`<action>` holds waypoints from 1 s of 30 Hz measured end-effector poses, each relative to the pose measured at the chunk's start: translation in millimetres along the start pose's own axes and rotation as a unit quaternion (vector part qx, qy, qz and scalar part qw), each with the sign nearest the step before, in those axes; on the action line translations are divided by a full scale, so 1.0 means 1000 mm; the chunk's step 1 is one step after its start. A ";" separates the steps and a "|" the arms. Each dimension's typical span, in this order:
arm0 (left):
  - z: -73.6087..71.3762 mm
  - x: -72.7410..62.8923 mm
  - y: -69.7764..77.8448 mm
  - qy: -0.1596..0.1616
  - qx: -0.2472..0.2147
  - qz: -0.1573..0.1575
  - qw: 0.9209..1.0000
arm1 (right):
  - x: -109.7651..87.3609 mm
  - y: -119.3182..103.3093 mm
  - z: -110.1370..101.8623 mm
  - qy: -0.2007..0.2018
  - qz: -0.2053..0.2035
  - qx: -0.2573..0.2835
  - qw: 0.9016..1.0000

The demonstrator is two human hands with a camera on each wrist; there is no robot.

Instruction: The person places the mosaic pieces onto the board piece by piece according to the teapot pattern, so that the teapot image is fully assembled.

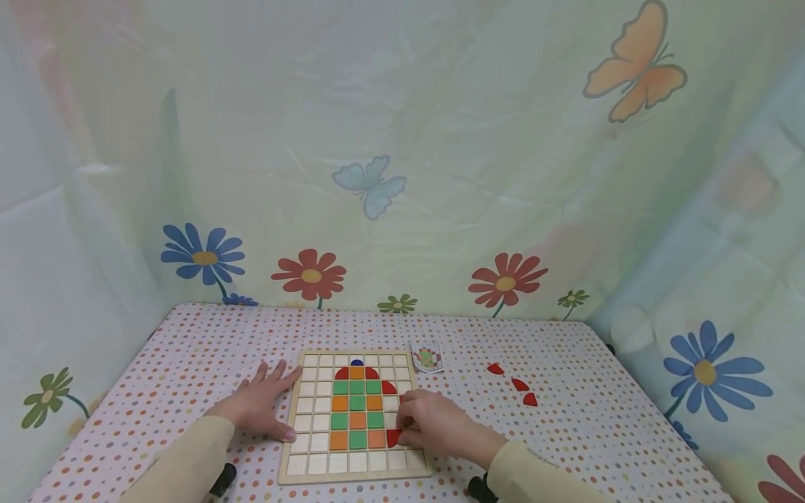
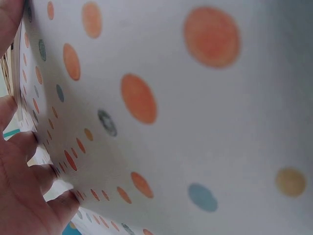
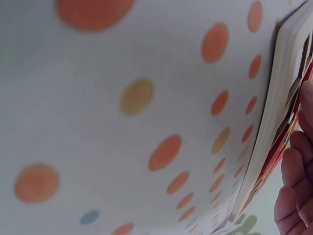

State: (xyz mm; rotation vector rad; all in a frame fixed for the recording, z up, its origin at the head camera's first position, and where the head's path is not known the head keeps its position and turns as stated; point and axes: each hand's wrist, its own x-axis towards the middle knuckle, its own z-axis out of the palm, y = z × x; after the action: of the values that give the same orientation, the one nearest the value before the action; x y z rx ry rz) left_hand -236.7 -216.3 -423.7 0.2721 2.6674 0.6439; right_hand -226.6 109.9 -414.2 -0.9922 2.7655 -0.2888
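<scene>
A wooden grid board (image 1: 355, 482) lies on the table, with orange, green and red tiles and a blue piece (image 1: 357, 362) set in its squares. My left hand (image 1: 254, 405) rests at the board's left edge, its fingers spread; the left wrist view shows those fingers (image 2: 44, 176) on the cloth. Over the board's right side, my right hand (image 1: 434, 423) has its fingers curled and pinches a red rounded tile (image 1: 393, 438) near the lower right squares. Part of that tile is hidden by the fingers. Another red tile (image 1: 388, 387) lies higher up in the grid.
Right of the board, several loose red tiles (image 1: 520, 385) lie on the dotted tablecloth (image 1: 578, 447). A small picture card (image 1: 428, 357) sits by the board's upper right corner. A printed curtain (image 1: 440, 175) hangs behind the table.
</scene>
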 end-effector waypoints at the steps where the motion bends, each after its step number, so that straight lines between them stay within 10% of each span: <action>1: 0.000 0.000 -0.001 0.001 0.000 0.002 1.000 | 0.000 0.000 0.001 0.000 -0.002 -0.002 1.000; 30: 0.004 0.007 -0.009 -0.004 -0.008 -0.002 1.000 | -0.015 0.020 -0.009 0.023 0.032 0.043 0.998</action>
State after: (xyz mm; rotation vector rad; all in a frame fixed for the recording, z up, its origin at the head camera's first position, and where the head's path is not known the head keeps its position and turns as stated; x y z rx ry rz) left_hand -242.5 -220.3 -433.3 0.2653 2.6532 0.6601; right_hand -229.8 135.5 -408.7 -0.8845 2.7939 -0.4221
